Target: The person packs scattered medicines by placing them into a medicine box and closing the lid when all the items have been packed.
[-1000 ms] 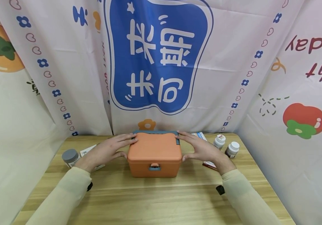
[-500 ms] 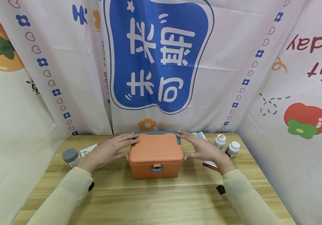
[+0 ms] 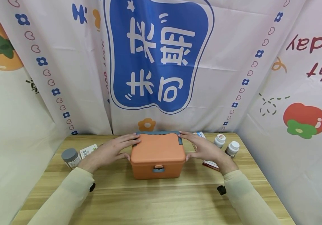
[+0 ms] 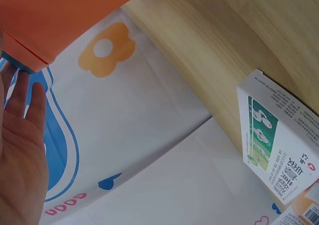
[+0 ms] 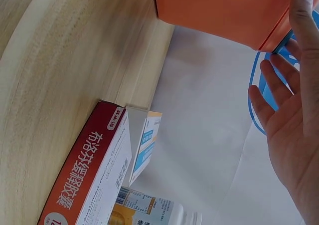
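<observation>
An orange box (image 3: 158,148) with a lid stands at the back middle of the table, its lid down. A blue-grey handle (image 3: 161,132) lies along the lid's back edge, and a small blue-grey latch (image 3: 158,168) sits on the front; whether it is fastened, I cannot tell. My left hand (image 3: 111,150) touches the box's left side, fingertips at the lid's back corner and thumb near the front corner. Mirroring it on the right side, my right hand (image 3: 203,150) has its fingers extended to the back corner and its thumb by the lid's front edge.
Left of the box are a grey-lidded jar (image 3: 71,157) and a white-green carton (image 4: 271,135). To the right stand two white-capped bottles, one farther back (image 3: 219,140) and one nearer (image 3: 232,149), plus a red-white carton (image 5: 84,170) and a white-blue carton (image 5: 144,145). Fabric hangs behind.
The box has shifted slightly to the right and a little nearer, with both hands moving along against its sides. The things around it have stayed in place.
</observation>
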{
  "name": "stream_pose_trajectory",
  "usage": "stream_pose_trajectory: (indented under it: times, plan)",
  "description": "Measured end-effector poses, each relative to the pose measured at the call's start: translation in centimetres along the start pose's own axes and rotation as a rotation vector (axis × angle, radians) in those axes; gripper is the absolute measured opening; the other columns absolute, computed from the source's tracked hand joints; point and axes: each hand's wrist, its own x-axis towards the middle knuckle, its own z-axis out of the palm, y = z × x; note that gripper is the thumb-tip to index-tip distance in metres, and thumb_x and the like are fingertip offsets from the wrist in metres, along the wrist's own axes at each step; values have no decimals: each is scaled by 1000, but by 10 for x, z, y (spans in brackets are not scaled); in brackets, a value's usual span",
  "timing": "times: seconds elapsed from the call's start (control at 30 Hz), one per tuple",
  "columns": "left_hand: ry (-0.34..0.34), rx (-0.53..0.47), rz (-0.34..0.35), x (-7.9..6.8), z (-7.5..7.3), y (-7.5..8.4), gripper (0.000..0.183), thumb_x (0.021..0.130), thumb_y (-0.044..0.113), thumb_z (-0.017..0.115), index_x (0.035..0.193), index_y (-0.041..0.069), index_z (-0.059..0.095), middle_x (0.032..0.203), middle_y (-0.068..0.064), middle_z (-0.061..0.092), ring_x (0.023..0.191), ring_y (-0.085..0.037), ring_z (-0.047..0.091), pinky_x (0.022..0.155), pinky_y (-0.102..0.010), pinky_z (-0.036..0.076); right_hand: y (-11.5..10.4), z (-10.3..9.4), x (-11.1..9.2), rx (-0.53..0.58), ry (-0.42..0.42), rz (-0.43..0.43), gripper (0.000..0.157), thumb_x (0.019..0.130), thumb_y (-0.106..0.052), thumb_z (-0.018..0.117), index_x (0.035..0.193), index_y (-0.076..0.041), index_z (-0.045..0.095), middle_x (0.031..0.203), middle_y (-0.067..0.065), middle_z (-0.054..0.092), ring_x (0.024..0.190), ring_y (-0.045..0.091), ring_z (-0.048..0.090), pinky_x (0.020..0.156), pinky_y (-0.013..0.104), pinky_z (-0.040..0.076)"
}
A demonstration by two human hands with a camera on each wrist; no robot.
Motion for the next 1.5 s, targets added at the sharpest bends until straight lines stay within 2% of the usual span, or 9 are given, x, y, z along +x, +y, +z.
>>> stream_pose_trajectory:
  times: [0.13,0.37,0.63,0.97,1.1,1.17,1.33,1.43,1.5]
  plan:
    - [-10,-4,-13,0,1,1,79,93,51,68,164,36,37,174,9,33,161,-22,35,123,-49,43,1,0,0,-7,3,-9,102,74,-70,76,163,-37,37,172,-5,37,160,25,37,125,54,39]
    - [-12,-23,-26,0,2,2,79,93,54,65,164,37,35,174,11,31,161,-22,34,123,-50,43,2,-1,-2,-5,25,-6,101,73,-68,79,161,-35,41,171,-11,38,159,23,37,124,54,40]
    - [-8,-58,-39,0,0,6,75,97,48,67,164,39,35,174,11,32,161,-23,35,122,-52,43,2,-5,-5,9,39,-33,101,74,-66,80,161,-28,44,170,-2,40,159,27,38,123,57,40]
    - [-6,-133,-83,0,-5,12,71,99,47,65,163,43,35,173,14,33,160,-22,36,122,-56,42,1,-9,-6,12,50,-41,100,75,-78,70,161,-36,41,169,-5,42,158,26,39,123,59,40]
    - [-3,-166,-102,1,-6,15,71,98,47,65,163,44,35,173,11,35,160,-25,37,121,-58,43,2,-8,-6,12,65,-41,92,82,-73,73,160,-36,42,168,-3,43,158,26,39,123,60,40]
    - [-1,-192,-115,2,-7,16,71,99,47,65,163,44,35,172,9,36,159,-26,38,121,-59,43,2,-7,-6,23,73,-37,84,87,-64,76,159,-36,44,167,-4,44,157,25,40,123,60,39]
    - [8,-277,-151,3,-9,17,68,100,45,65,161,45,37,171,9,38,159,-28,39,121,-62,41,1,-7,-5,63,92,-48,74,93,-46,79,158,-38,45,166,-7,46,156,25,43,122,60,40]
    - [25,-313,-161,4,-8,17,66,100,45,65,161,44,39,170,12,39,159,-27,39,122,-62,40,1,-8,-4,83,100,-67,70,95,-46,76,158,-36,46,166,-6,47,155,25,43,122,62,40]
    - [40,-330,-160,5,-8,17,64,101,45,64,160,44,40,169,13,40,158,-26,39,122,-63,39,1,-8,-3,96,106,-76,67,97,-54,71,157,-34,48,165,-7,47,155,24,43,122,62,40]
